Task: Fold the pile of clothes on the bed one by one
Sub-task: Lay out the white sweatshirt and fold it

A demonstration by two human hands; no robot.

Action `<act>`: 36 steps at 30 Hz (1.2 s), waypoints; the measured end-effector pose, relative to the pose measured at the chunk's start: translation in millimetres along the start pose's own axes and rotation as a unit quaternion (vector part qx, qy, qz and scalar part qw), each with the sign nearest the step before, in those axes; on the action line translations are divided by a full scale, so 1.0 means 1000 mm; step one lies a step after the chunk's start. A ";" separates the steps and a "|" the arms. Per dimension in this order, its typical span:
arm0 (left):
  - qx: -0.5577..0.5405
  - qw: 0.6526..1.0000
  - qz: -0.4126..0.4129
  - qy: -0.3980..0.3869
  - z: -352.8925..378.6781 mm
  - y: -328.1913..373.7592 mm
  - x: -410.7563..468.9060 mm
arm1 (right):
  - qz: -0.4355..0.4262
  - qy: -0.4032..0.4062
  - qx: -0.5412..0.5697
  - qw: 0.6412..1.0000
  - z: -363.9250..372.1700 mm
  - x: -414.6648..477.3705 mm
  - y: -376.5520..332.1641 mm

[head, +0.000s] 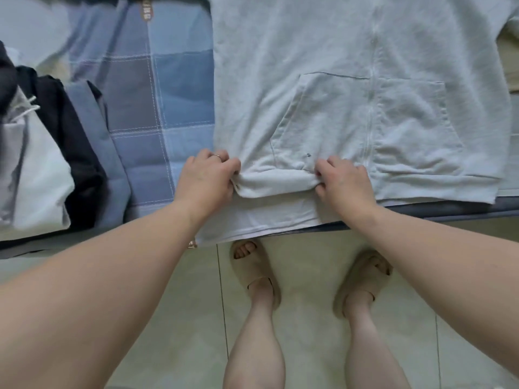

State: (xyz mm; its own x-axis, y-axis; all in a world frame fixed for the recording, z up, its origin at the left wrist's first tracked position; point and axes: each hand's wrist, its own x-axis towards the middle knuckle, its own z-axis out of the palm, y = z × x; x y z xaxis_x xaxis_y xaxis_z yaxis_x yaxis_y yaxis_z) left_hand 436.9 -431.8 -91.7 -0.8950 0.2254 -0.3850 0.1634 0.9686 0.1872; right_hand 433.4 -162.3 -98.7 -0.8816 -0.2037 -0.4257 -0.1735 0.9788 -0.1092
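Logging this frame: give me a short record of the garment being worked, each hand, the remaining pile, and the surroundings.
garment: light grey zip hoodie, spread front-up on the blue checked sheet
left hand: pinches the hoodie's bottom hem near its corner
right hand: pinches the same hem, close to the zip
hem: bunched between the hands
pile: dark, grey and blue clothes, left of the hoodie
feet: beige slippers on the tiled floor

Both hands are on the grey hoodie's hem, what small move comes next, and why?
Probably draw the hem apart and lay it flat: the left hand and right hand pinch a bunched roll of it, while the rest of the grey hoodie lies spread out.
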 end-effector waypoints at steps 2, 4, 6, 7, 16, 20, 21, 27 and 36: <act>0.001 1.000 0.006 -0.010 -0.004 0.000 -0.005 | -0.018 0.008 0.048 0.999 -0.004 -0.006 0.001; 0.009 0.999 -0.002 -0.031 -0.010 -0.001 -0.014 | -0.030 -0.018 0.062 0.997 -0.009 -0.019 0.001; 0.021 0.997 -0.016 -0.069 -0.014 -0.001 -0.023 | -0.029 -0.090 0.057 0.994 -0.015 -0.028 -0.001; 0.029 0.995 -0.023 -0.088 -0.016 -0.001 -0.027 | -0.026 -0.123 0.053 0.991 -0.019 -0.028 -0.001; -0.019 0.985 -0.042 -0.165 -0.064 0.026 -0.010 | -0.005 -0.225 0.117 0.967 -0.102 0.009 -0.006; -0.053 0.994 -0.032 -0.093 -0.100 0.047 0.028 | 0.002 -0.166 0.094 0.982 -0.148 0.041 0.017; -0.053 0.995 -0.031 -0.082 -0.109 0.053 0.039 | 0.007 -0.153 0.078 0.985 -0.159 0.049 0.026; -0.048 0.997 -0.035 -0.040 -0.154 0.095 0.117 | 0.025 -0.108 0.054 0.992 -0.212 0.097 0.102; -0.025 0.996 -0.084 -0.027 -0.211 0.155 0.232 | 0.021 -0.063 0.080 0.995 -0.297 0.157 0.223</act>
State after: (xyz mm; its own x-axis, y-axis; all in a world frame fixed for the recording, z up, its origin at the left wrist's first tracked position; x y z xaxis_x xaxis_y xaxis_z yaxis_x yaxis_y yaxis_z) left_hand 166.9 -251.8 38.2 -0.8841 0.0664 -0.4625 -0.0100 0.9869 0.1608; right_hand 126.2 30.9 76.5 -0.8228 -0.1728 -0.5415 -0.0562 0.9727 -0.2250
